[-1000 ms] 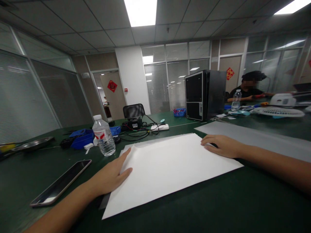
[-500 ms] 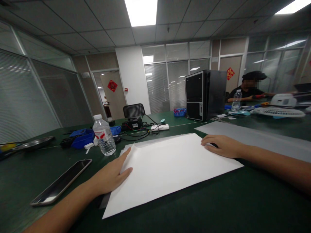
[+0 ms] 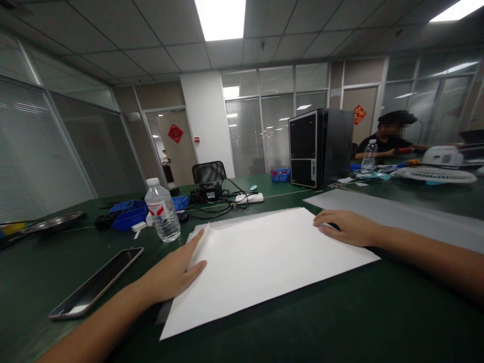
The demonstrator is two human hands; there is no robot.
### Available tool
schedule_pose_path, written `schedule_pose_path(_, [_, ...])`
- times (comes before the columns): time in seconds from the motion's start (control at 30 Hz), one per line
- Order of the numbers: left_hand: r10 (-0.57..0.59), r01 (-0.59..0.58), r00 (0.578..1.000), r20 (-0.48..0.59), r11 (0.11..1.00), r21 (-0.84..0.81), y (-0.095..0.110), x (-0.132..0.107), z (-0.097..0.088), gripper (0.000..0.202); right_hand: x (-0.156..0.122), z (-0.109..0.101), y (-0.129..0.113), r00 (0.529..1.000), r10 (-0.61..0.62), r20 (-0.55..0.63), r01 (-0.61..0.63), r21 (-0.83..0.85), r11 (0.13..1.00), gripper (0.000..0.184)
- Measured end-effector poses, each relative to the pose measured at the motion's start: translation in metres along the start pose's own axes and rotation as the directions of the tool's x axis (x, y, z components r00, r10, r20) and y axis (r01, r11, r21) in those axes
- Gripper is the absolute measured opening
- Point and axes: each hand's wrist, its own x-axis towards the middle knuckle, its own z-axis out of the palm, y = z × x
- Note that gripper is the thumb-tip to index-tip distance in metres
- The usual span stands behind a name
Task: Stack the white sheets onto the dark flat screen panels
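A large white sheet of paper (image 3: 264,262) lies on the green table, its near left corner pointing toward me. Beneath it, a grey sheet (image 3: 164,312) peeks out along the left and far edges. My left hand (image 3: 172,272) rests along the paper's left edge, thumb and index finger stretched out and apart on it; the other fingers are hidden. On the right side, my right hand (image 3: 344,228) lies palm down over the paper's edge, fingers extended and slightly bent. Neither hand grasps anything that I can see.
Left of the paper are a smartphone (image 3: 98,285), a water bottle (image 3: 162,212) and blue bins (image 3: 130,217). Behind it lie cables and a white power strip (image 3: 249,198). A black computer tower (image 3: 321,148), a grey mat (image 3: 401,217) and a seated person (image 3: 389,136) are to the right.
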Motion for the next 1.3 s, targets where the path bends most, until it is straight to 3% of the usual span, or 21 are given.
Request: schedule_pose_path(1.3, [-0.006,0.006,1.000,0.010,1.000,-0.006,0.0023,-0.0015,-0.0029,0.090,-0.0009,-0.0022,-0.0055,1.000,0.008,-0.020,-0.008,0.018,1.000,0.046])
